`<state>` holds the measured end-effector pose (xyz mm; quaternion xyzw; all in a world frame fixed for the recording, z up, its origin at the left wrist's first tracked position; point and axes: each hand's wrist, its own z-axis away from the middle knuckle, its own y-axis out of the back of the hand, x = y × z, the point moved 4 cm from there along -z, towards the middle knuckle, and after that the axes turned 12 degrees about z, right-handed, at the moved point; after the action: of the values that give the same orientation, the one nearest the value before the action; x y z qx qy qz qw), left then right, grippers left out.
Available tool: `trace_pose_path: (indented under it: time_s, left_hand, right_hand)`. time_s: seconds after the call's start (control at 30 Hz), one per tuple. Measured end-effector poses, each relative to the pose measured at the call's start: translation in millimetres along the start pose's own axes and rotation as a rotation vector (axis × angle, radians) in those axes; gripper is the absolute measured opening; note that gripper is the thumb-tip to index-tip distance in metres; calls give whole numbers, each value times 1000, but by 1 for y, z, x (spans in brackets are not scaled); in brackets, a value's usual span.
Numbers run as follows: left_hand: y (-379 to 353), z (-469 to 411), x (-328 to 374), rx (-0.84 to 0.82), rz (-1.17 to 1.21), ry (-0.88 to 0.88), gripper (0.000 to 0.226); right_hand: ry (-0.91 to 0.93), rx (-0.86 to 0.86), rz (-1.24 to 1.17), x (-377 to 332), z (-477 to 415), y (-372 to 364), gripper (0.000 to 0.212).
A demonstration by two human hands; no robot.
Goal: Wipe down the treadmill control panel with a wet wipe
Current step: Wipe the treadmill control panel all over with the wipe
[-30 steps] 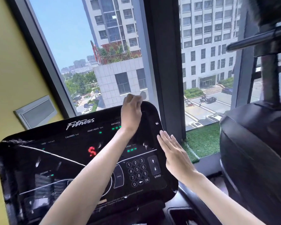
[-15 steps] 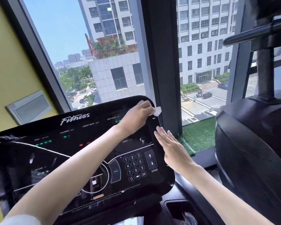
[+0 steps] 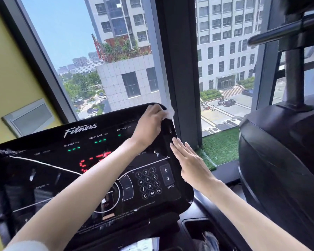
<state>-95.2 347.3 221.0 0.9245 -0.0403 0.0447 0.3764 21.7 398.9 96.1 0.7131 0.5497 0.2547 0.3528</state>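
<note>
The left hand (image 3: 149, 122) presses a small white crumpled wet wipe (image 3: 169, 113) against the far right corner of the glossy black treadmill control panel (image 3: 43, 171), fingers curled closed around the wipe, part of which pokes out past the panel's edge. The right hand (image 3: 190, 163) lies flat with fingers open and straight along the panel's right edge, beside the speed arrow buttons (image 3: 166, 174)

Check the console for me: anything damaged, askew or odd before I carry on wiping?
Nothing looks damaged or askew. The control panel is lit, showing green indicators and red digits. The left hand presses the wet wipe at its top right corner; the right hand lies flat on the right edge. The pale streaks look like reflections.
</note>
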Motion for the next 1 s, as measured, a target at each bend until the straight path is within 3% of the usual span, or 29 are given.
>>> trace_pose_path:
  time_s: [0.1,0.13,0.27,0.4,0.43,0.53,0.57,0.63,0.7,0.77,0.8,0.9,1.0]
  left_hand:
    - [-24,25,15,-319,-36,-165,28]
    - [-21,19,9,-300,-37,-138,27]
    - [-5,1,-6,33,46,75,18]
    - [-31,22,17,-301,-1,-137,24]
    - [-29,16,11,-278,-2,-113,23]
    - [-11,-3,-5,33,57,116,20]
    - [-12,-2,-3,46,57,127,20]
    - [-28,9,12,-176,52,23,26]
    - [-40,25,28,-408,108,13,30]
    - [-38,29,33,-381,259,128,27]
    - [-33,28,35,-328,346,190,24]
    - [-25,34,36,-335,566,365,22]
    - [-24,47,32,-308,989,641,26]
  right_hand:
    - [4,-22,48,1,-1,0,87]
    - [4,-30,56,0,-1,0,87]
    - [-4,-27,68,-2,-1,2,88]
    - [-1,-28,61,0,-2,3,86]
    - [10,-10,60,-1,-2,5,84]
    - [38,-34,4,-2,-1,9,77]
    - [10,-40,-56,-2,-1,12,74]
    - [-157,-8,-221,6,0,19,64]
    - [-357,141,-279,19,4,29,47]
    - [-481,246,-282,30,9,37,32]
    - [-489,247,-320,33,9,39,34]
    - [-450,128,-664,30,2,46,32]
    - [-561,142,-818,34,-3,51,22]
